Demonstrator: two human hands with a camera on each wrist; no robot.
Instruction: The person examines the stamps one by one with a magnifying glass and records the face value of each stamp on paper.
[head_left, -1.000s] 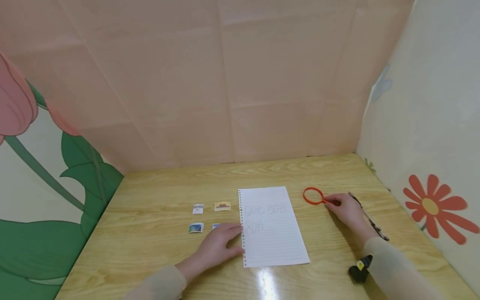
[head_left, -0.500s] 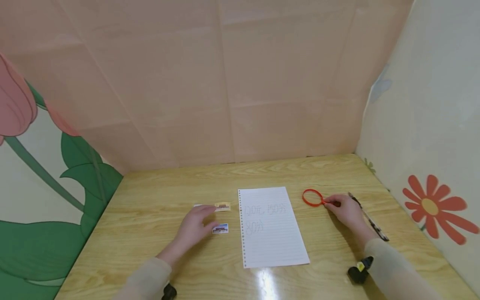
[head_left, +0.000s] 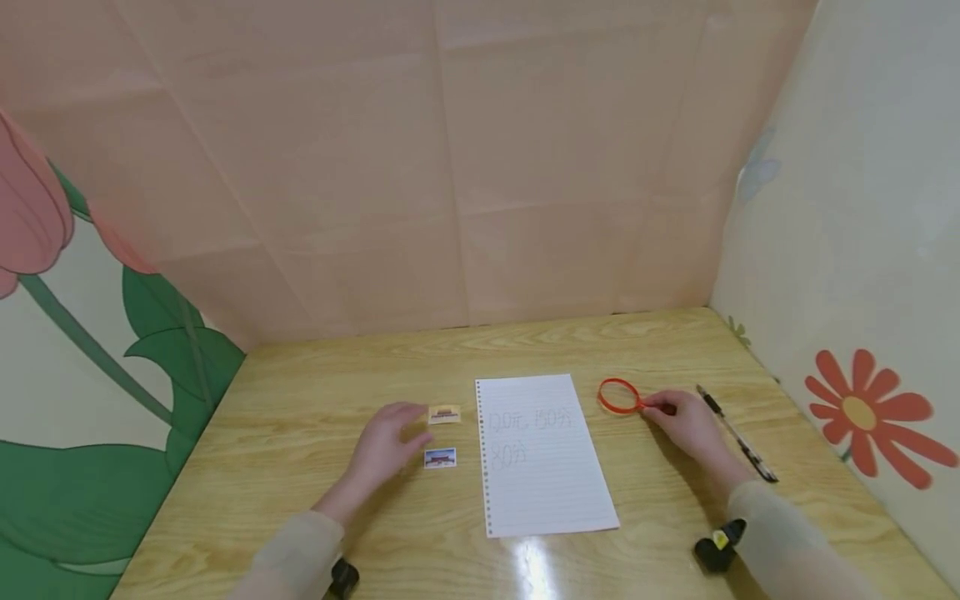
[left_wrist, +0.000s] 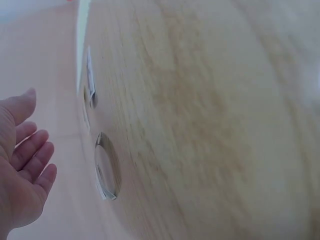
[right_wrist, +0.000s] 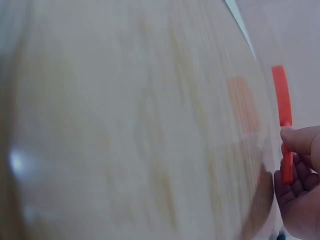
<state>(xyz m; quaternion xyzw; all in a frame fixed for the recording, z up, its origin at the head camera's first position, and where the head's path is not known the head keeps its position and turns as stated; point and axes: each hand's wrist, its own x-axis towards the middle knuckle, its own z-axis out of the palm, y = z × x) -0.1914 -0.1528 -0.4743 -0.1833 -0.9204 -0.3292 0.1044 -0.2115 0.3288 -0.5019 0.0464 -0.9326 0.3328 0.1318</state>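
Note:
My right hand (head_left: 686,423) pinches the handle of a red-rimmed magnifying glass (head_left: 621,412), whose ring points left, close over the table. In the right wrist view the red handle (right_wrist: 287,167) runs between thumb and curled fingers. My left hand (head_left: 384,446) hovers with relaxed fingers and nothing in them, just left of a yellowish stamp (head_left: 445,415) and a blue-and-white stamp (head_left: 440,457). The left wrist view shows a curled stamp (left_wrist: 107,167) below that hand; in the head view the hand hides the stamps on that side. Right of them lies a lined sheet (head_left: 551,496) with faint handwriting.
A black-and-clear pen (head_left: 738,437) lies right of my right hand, near the wall with a red flower (head_left: 861,414). The wooden table (head_left: 360,358) ends at a pinkish backdrop (head_left: 352,208). Black wrist cameras (head_left: 716,552) hang at both cuffs.
My left hand has moved left from the sheet's punched edge to over the left stamps, uncovering the blue-and-white stamp. My right hand, with the magnifying glass, has shifted slightly left.

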